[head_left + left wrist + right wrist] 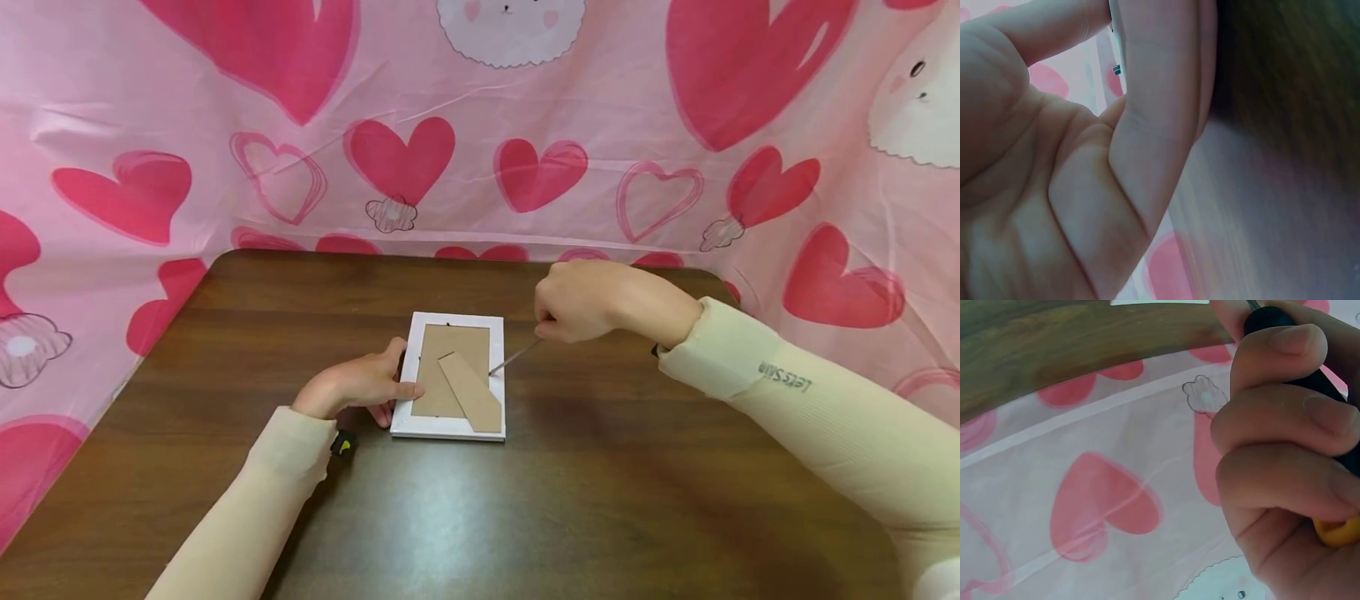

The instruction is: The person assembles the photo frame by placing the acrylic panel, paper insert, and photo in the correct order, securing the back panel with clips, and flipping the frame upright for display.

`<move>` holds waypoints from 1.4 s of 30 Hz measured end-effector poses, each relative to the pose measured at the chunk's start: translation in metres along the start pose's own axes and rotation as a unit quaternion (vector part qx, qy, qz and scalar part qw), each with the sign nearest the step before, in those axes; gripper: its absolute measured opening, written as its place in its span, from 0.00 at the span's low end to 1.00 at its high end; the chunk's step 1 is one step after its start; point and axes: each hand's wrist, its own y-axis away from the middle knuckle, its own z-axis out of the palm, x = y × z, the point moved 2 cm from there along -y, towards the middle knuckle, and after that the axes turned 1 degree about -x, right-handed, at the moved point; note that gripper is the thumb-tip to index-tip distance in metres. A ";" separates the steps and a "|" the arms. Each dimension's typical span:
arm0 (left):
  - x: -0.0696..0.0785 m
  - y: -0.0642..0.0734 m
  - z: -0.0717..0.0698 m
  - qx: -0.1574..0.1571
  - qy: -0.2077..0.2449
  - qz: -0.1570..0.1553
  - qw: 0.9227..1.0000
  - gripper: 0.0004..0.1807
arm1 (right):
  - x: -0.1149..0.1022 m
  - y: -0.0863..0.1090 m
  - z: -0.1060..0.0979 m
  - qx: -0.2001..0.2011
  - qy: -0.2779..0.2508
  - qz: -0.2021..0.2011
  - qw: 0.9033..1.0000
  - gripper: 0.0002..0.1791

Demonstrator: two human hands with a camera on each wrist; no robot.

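A white picture frame lies face down on the table, its brown backing board and slanted cardboard stand upward. My left hand grips the frame's left side, thumb on top and other fingers at the edge and underneath. In the left wrist view, the palm and bent fingers hide most of the frame. Above and right of the frame, my right hand holds a screwdriver with its fingers wrapped round the black handle. An orange end of the handle shows below them. The thin metal shaft reaches the backing's right edge.
The dark wooden table has its far edge close to a pink cloth with hearts, which hangs at the back and both sides. Small dark tabs stand at the backing's edges. A dark wrist device sits by the left cuff.
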 end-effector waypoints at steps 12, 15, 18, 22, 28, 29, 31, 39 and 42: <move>0.001 0.000 -0.001 0.001 0.000 -0.003 1.000 0.34 | -0.012 -0.022 -0.021 -0.053 0.022 0.009 0.998 0.09; 0.001 -0.002 -0.001 0.002 -0.004 -0.006 1.000 0.34 | -0.013 -0.024 -0.024 -0.060 0.020 0.000 0.998 0.07; 0.002 -0.002 -0.001 0.001 -0.004 -0.010 1.000 0.35 | -0.013 -0.026 -0.026 -0.066 0.019 0.003 0.998 0.09; 0.003 -0.001 -0.001 -0.001 -0.004 -0.013 1.000 0.36 | -0.019 -0.027 -0.028 -0.066 0.031 -0.008 0.997 0.15; 0.001 -0.001 -0.001 -0.001 -0.006 -0.016 1.000 0.37 | -0.034 -0.035 -0.035 -0.052 0.059 -0.029 0.996 0.16; 0.001 0.000 -0.001 -0.001 -0.007 -0.017 1.000 0.37 | -0.036 -0.038 -0.036 -0.055 0.059 -0.025 0.996 0.17; 0.000 0.000 -0.001 0.000 -0.008 -0.020 1.000 0.38 | -0.038 -0.042 -0.039 -0.060 0.059 -0.020 0.996 0.18; 0.001 0.000 0.000 0.001 0.000 -0.013 1.000 0.36 | -0.055 -0.058 -0.050 -0.099 0.064 0.008 0.993 0.15; 0.002 -0.001 0.001 0.001 -0.001 -0.010 1.000 0.36 | -0.053 -0.060 -0.052 -0.117 0.049 0.024 0.992 0.13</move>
